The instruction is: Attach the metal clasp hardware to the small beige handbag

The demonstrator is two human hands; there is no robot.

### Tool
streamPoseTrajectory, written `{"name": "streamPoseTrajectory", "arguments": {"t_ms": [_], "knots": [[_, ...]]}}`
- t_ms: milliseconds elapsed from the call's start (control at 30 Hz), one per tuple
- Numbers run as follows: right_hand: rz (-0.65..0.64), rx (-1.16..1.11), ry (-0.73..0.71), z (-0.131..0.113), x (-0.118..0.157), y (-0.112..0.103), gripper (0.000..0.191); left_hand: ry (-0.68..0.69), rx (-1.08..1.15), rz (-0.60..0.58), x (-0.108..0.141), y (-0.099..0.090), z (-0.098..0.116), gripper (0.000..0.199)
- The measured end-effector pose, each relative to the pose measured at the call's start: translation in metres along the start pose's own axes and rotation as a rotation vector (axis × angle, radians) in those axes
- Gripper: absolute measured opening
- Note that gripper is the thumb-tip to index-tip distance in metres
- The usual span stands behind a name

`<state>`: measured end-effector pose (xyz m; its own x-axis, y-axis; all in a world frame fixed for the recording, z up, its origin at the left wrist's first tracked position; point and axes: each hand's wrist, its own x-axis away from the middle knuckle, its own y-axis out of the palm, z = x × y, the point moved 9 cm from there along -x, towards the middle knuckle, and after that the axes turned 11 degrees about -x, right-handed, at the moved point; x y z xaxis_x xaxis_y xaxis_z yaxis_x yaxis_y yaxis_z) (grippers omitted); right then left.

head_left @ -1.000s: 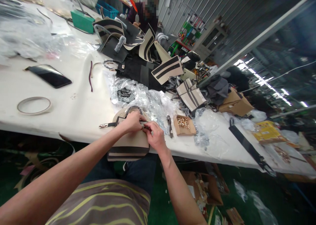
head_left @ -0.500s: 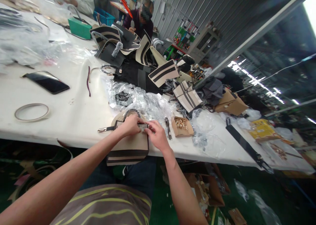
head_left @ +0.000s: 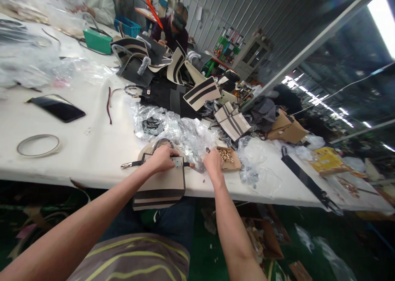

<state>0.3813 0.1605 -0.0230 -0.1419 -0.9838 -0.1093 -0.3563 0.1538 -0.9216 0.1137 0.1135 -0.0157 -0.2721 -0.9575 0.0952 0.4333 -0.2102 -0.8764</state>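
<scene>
A beige handbag [head_left: 163,180] with dark edging and stripes lies at the table's front edge, partly hanging toward my lap. My left hand [head_left: 163,157] is closed on its upper edge, by a small metal fitting [head_left: 177,163]. Dark straps with metal ends stick out on both sides; the right strap [head_left: 189,164] is in plain sight. To the right of the bag, my right hand [head_left: 213,161] is closed around a slim dark tool [head_left: 207,150]; only its tip shows, so its kind is hidden. Beside that hand stands a small cardboard box [head_left: 236,163] of brass-coloured hardware [head_left: 226,154].
Crumpled clear plastic [head_left: 173,124] lies behind the bag, with striped bag pieces [head_left: 202,94] piled farther back. At left are a roll of tape [head_left: 38,145] and a phone [head_left: 58,107]. A black strap [head_left: 305,178] lies at right. Two people sit across the table.
My right hand has left the bag's fitting and moved right, onto the slim dark tool by the box. The bag's right strap is uncovered. My left hand stays on the bag.
</scene>
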Motion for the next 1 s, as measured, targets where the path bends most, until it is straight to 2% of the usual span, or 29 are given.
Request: {"name": "streamPoseTrajectory", "arguments": {"t_ms": [100,167,233,300,400,467,567,667,733,867,1000], "knots": [[0.260,-0.257,-0.107,0.013,0.024,-0.037,0.030,0.001,0.002,-0.001,-0.001,0.000,0.000,0.054],[0.381,-0.470,-0.167,0.025,0.042,-0.052,0.031,-0.004,0.012,-0.020,-0.002,0.000,0.000,0.052],[0.390,-0.710,-0.150,0.038,0.049,-0.052,0.029,-0.023,0.028,-0.055,-0.003,0.001,-0.001,0.053],[0.336,-0.970,-0.081,0.046,0.045,-0.045,0.027,-0.020,0.039,-0.068,-0.003,0.000,-0.001,0.054],[0.320,-1.254,-0.011,0.041,0.037,-0.047,0.034,0.022,0.032,-0.020,-0.002,-0.004,0.001,0.051],[0.365,-1.363,-0.017,0.023,0.038,-0.059,0.046,0.033,0.024,-0.007,-0.002,-0.003,0.001,0.049],[0.319,-1.456,-0.088,-0.029,0.050,-0.071,0.060,0.017,0.034,-0.033,-0.004,0.002,-0.002,0.051],[0.188,-1.504,-0.168,-0.092,0.066,-0.063,0.063,-0.013,0.059,-0.055,-0.006,0.005,-0.006,0.052],[0.168,-1.499,-0.182,-0.120,0.074,-0.050,0.064,0.001,0.068,-0.052,-0.005,0.003,-0.004,0.051],[0.171,-1.382,-0.166,-0.141,0.082,-0.025,0.063,0.049,0.082,-0.039,-0.002,-0.001,0.002,0.051],[0.144,-1.287,-0.232,-0.144,0.084,-0.020,0.060,0.017,0.076,-0.058,-0.002,-0.001,-0.001,0.054]]}}
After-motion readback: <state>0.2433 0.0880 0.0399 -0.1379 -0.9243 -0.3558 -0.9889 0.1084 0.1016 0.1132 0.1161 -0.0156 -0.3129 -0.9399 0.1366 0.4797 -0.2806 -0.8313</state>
